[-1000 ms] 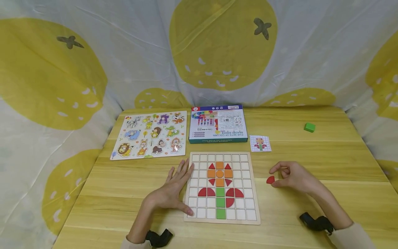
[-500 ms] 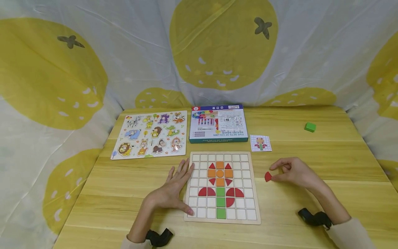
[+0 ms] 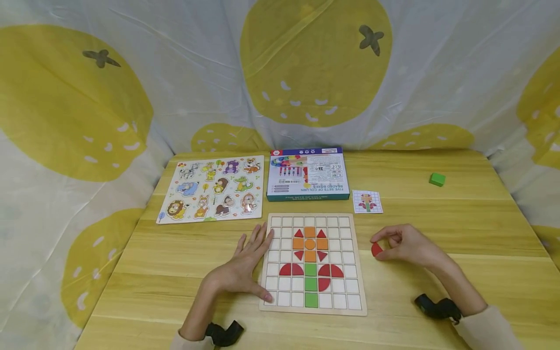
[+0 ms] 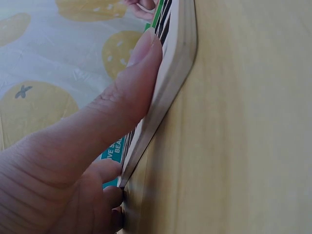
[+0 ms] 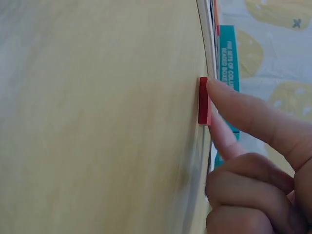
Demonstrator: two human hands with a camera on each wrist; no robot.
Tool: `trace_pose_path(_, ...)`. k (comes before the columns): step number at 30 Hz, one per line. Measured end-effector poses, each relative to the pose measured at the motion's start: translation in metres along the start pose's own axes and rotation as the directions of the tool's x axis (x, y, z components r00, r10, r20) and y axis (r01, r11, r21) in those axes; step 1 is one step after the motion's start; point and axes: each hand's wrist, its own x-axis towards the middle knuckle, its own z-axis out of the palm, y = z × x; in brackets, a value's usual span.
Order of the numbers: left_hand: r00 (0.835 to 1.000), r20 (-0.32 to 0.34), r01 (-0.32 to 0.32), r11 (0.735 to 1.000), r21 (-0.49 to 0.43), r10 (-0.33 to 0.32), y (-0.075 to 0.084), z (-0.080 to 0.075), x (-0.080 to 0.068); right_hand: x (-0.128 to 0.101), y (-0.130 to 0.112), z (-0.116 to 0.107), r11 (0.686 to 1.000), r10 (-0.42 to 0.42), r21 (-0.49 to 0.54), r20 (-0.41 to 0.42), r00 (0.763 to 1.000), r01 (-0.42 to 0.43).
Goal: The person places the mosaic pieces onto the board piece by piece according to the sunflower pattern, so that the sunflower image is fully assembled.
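Note:
A square wooden grid board (image 3: 271,309) lies at the middle front, with orange, red and green pieces forming a flower. My left hand (image 3: 240,272) rests along the board's left edge with spread fingers; in the left wrist view its thumb (image 4: 122,92) lies on the board's rim. To the right of the board, my right hand (image 3: 407,247) pinches a red quarter-circle piece (image 3: 376,250) between thumb and index finger, low over the table. The right wrist view shows that red piece edge-on at the thumb tip, the other fingers curled in.
Behind the board stands a flat bead-set box (image 3: 308,175), with a small pattern card (image 3: 367,201) at its right. An animal peg puzzle (image 3: 211,190) lies at the back left. Green blocks (image 3: 437,179) sit at the back right. A patterned cloth (image 3: 315,63) hangs behind the table.
My right hand has shifted slightly left, and the red piece has turned and come between the fingertips. The left hand keeps its place on the board.

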Motion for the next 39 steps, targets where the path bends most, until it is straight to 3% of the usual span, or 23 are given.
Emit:
trace_pose_path(8, 1.000, 0.001, -0.004, 1.000, -0.010, 0.004, 0.001, 0.000, -0.001, -0.004, -0.001, 0.003, 0.996, 0.083, -0.030, -0.080, 0.993, -0.085)
trace_pose_path(18, 1.000, -0.005, -0.015, 1.000, 0.004, 0.015, -0.002, 0.000, 0.001, -0.002, -0.002, 0.007, 1.000, 0.001, -0.016, -0.001, 1.000, -0.001)
trace_pose_path(24, 1.000, -0.006, -0.017, 1.000, 0.004, 0.017, -0.002, 0.001, 0.002, -0.005, 0.000, 0.005, 1.000, -0.002, -0.027, -0.027, 1.000, 0.002)
trace_pose_path(33, 1.000, -0.012, -0.021, 1.000, -0.001, 0.021, -0.001, 0.001, 0.001, -0.005, -0.001, 0.007, 0.992, -0.010, -0.123, -0.069, 0.998, 0.001)
trace_pose_path(39, 1.000, -0.006, -0.016, 1.000, -0.009, 0.015, -0.002, 0.001, 0.000, -0.004, -0.012, 0.010, 0.996, -0.014, -0.086, -0.050, 0.999, 0.009)
